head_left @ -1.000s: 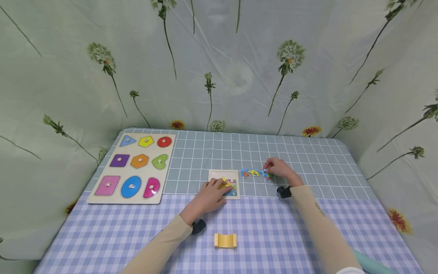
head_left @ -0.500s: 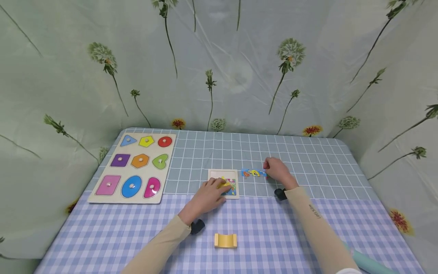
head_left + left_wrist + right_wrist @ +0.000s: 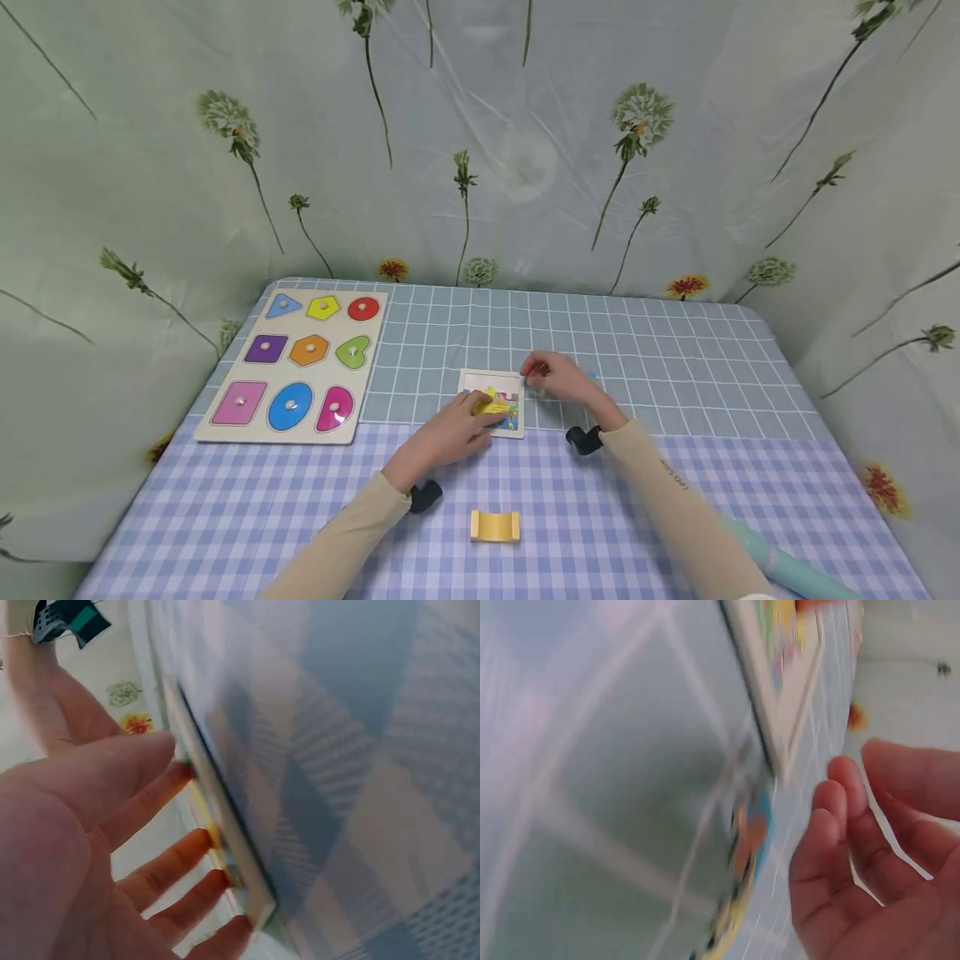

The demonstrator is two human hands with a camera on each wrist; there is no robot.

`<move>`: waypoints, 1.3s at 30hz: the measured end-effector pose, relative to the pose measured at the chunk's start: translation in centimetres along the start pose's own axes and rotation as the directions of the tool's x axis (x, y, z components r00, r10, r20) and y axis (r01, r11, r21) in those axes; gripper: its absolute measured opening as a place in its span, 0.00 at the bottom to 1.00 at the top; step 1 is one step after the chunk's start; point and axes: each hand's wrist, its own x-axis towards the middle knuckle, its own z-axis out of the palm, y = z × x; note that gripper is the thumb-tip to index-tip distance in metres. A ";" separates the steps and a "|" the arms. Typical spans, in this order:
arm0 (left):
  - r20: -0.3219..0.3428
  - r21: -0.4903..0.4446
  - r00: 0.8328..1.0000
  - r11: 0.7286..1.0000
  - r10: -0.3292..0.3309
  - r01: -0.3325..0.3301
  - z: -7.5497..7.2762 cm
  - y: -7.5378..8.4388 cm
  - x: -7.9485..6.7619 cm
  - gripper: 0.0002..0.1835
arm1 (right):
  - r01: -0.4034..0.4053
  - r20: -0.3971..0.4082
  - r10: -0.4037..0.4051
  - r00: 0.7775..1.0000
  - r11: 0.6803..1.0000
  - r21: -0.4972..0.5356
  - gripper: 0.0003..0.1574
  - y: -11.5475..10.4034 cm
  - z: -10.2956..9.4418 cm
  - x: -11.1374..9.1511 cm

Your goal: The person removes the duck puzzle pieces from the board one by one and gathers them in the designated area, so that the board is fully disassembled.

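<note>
In the head view a small square wooden puzzle tray (image 3: 522,421) lies mid-table, its front part filled with colourful jigsaw pieces (image 3: 512,408). My left hand (image 3: 450,433) reaches over the tray from the left, its fingertips resting on the yellow part of the picture. Spread, nearly straight fingers (image 3: 169,870) show in the left wrist view. Just beyond the tray's right side hovers my right hand (image 3: 558,379), fingers loosely bent, thumb near the fingertips, with nothing visible between them. Under it, loose blue-and-orange (image 3: 754,836) and yellow (image 3: 731,915) pieces lie on the cloth, mostly hidden from the head camera.
A large knobbed shape board (image 3: 262,372) lies at the left. Nearer me is a small yellow curved wooden block (image 3: 495,527). A teal tube-like thing (image 3: 795,571) lies front right, partly behind my right forearm. Flowered cloth walls (image 3: 510,208) stand behind the table.
My right hand has moved left, from the right end of the loose row of pieces to beside the tray, and now covers most of that row. The left hand stays on the tray.
</note>
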 end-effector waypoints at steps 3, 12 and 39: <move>0.025 -0.031 1.000 1.000 -0.004 0.005 -0.2 0.2 -0.1 0.22 | 0.038 0.055 -0.037 0.998 0.999 -0.033 0.08 -0.6 1.3 0.2; 0.007 -0.006 1.000 1.000 0.016 -0.016 0.1 0.2 -0.2 0.22 | 0.040 0.073 -0.026 0.997 0.978 -0.205 0.13 -1.1 3.5 0.2; 0.028 -0.003 0.999 1.000 -0.022 0.022 -0.4 0.6 0.0 0.22 | -0.207 -0.021 0.209 0.978 0.975 0.075 0.11 2.0 -3.2 -3.4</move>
